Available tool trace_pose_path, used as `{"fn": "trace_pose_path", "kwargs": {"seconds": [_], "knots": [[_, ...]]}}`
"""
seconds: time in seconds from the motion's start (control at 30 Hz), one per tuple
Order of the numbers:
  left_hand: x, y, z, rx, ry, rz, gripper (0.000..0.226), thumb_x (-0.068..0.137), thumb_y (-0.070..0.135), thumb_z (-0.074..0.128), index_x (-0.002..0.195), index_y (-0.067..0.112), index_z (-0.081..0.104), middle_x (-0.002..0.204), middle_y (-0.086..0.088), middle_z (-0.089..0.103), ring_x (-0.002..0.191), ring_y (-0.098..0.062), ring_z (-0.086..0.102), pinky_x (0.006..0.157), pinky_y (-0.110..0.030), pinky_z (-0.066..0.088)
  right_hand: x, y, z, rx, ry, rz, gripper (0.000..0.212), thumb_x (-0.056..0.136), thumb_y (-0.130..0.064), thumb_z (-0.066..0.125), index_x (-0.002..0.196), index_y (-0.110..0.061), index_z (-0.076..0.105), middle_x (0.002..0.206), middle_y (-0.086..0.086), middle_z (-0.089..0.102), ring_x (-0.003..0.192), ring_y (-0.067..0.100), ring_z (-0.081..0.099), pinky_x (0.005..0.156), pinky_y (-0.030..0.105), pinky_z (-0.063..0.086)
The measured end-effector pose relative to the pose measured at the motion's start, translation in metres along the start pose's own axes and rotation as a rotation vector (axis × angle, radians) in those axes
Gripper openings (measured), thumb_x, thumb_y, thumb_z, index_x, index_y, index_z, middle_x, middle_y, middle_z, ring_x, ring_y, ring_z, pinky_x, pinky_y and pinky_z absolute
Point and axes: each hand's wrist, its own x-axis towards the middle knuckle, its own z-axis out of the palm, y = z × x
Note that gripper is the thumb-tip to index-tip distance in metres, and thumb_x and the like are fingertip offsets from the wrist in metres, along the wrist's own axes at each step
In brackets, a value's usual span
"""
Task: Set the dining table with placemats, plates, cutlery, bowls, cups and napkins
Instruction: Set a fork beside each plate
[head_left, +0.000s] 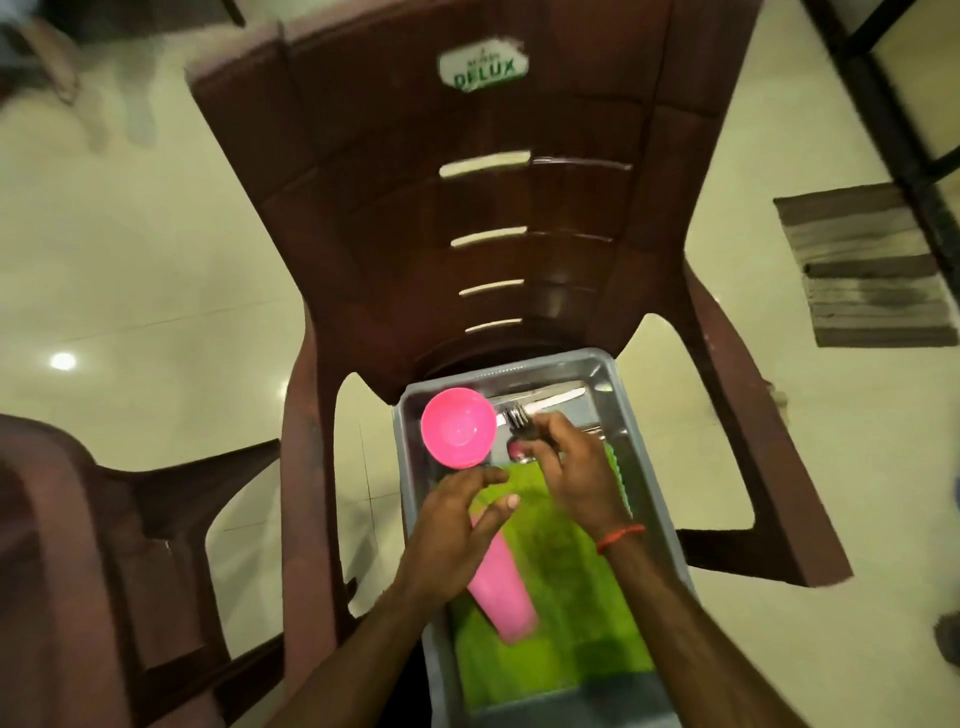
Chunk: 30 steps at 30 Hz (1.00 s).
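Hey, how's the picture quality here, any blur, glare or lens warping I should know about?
Head view: wide-angle warping splays the brown chair; the top-left corner is motion-smeared; a glare spot sits on the floor; the right hand and its cutlery over the metal tray look slightly soft.

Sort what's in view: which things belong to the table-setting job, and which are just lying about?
Job: pink bowl, pink cup on its side, green mat, cutlery gripped by the right hand, all in the metal tray; left hand open over the tray.
Lying about: brown chair under the tray, second chair, striped floor mat.
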Motion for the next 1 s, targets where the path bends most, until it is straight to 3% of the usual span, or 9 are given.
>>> {"fn": "trace_pose_path", "kwargs": {"seconds": [0.13, 0.2, 0.3, 0.4, 0.57, 0.67, 0.73, 0.9, 1.0], "knots": [[0.0, 0.043, -0.02, -0.217, 0.045, -0.023, 0.034, 0.095, 0.038, 0.062, 0.121, 0.019, 0.072, 0.113, 0.013, 0.073, 0.106, -0.001, 0.066, 0.092, -0.026, 0.053, -0.043, -0.051, -0.006, 0.342, 0.003, 0.213, 0.018, 0.093, 0.003, 0.064, 0.091, -0.015, 0.066, 0.071, 0.001, 0.069, 0.062, 0.011, 0.057, 0.06, 0.028, 0.05], [-0.003, 0.062, -0.03, -0.258, -0.007, -0.003, 0.031, 0.095, 0.039, 0.061, 0.101, 0.011, 0.075, 0.091, 0.004, 0.073, 0.089, -0.006, 0.066, 0.081, -0.036, 0.053, -0.061, -0.077, -0.013, 0.428, -0.006, 0.274, 0.023, 0.093, 0.006, 0.061, 0.089, -0.017, 0.065, 0.069, 0.002, 0.067, 0.06, 0.012, 0.055, 0.056, 0.026, 0.047], [-0.012, 0.087, -0.042, -0.322, -0.056, 0.005, 0.05, 0.092, 0.046, 0.061, 0.09, -0.003, 0.07, 0.081, -0.019, 0.066, 0.077, -0.015, 0.057, 0.071, -0.046, 0.048, -0.082, -0.112, -0.03, 0.497, 0.037, 0.312, 0.018, 0.094, 0.004, 0.062, 0.085, -0.011, 0.065, 0.069, 0.008, 0.068, 0.057, 0.016, 0.052, 0.051, 0.028, 0.043], [-0.027, 0.113, -0.052, -0.409, -0.127, -0.018, 0.04, 0.097, 0.031, 0.065, 0.096, -0.009, 0.07, 0.08, -0.027, 0.064, 0.075, -0.019, 0.055, 0.071, -0.041, 0.046, -0.103, -0.146, -0.049, 0.407, 0.066, 0.275, 0.019, 0.097, -0.004, 0.062, 0.086, -0.017, 0.071, 0.072, 0.013, 0.069, 0.056, 0.013, 0.053, 0.049, 0.027, 0.043], [-0.057, 0.158, -0.065, -0.56, -0.28, -0.021, 0.028, 0.089, 0.034, 0.073, 0.106, 0.013, 0.079, 0.107, -0.006, 0.076, 0.087, -0.022, 0.061, 0.079, -0.043, 0.051, -0.149, -0.191, -0.068, 0.288, 0.118, 0.248, 0.02, 0.102, -0.014, 0.057, 0.091, -0.017, 0.073, 0.071, 0.01, 0.067, 0.055, 0.008, 0.054, 0.051, 0.023, 0.043], [-0.079, 0.176, -0.065, -0.536, -0.347, 0.029, 0.016, 0.096, 0.011, 0.067, 0.105, 0.017, 0.08, 0.113, -0.01, 0.076, 0.089, -0.021, 0.061, 0.079, -0.042, 0.05, -0.184, -0.211, -0.075, 0.188, 0.191, 0.235, 0.029, 0.103, -0.015, 0.055, 0.082, -0.031, 0.067, 0.067, 0.001, 0.064, 0.055, 0.006, 0.055, 0.053, 0.02, 0.045], [-0.094, 0.184, -0.062, -0.541, -0.398, 0.046, 0.017, 0.095, 0.007, 0.067, 0.107, 0.012, 0.078, 0.112, -0.015, 0.076, 0.09, -0.02, 0.062, 0.078, -0.04, 0.05, -0.205, -0.219, -0.076, 0.124, 0.215, 0.246, 0.031, 0.104, -0.018, 0.053, 0.079, -0.034, 0.063, 0.069, 0.001, 0.064, 0.055, 0.007, 0.057, 0.054, 0.023, 0.047], [-0.133, 0.198, -0.048, -0.59, -0.525, 0.059, 0.017, 0.089, -0.003, 0.068, 0.103, 0.002, 0.077, 0.101, -0.013, 0.078, 0.092, -0.018, 0.072, 0.077, -0.028, 0.058, -0.259, -0.228, -0.075, -0.027, 0.31, 0.324, 0.017, 0.101, -0.019, 0.056, 0.089, -0.016, 0.068, 0.075, -0.002, 0.068, 0.061, 0.011, 0.064, 0.065, 0.036, 0.056], [-0.155, 0.205, -0.033, -0.585, -0.605, 0.079, 0.014, 0.089, -0.006, 0.067, 0.1, -0.002, 0.075, 0.095, -0.013, 0.078, 0.089, -0.018, 0.074, 0.075, -0.029, 0.06, -0.294, -0.235, -0.079, -0.013, 0.375, 0.392, 0.026, 0.095, -0.012, 0.063, 0.077, -0.03, 0.065, 0.067, -0.011, 0.062, 0.065, 0.012, 0.069, 0.069, 0.032, 0.058]]}}
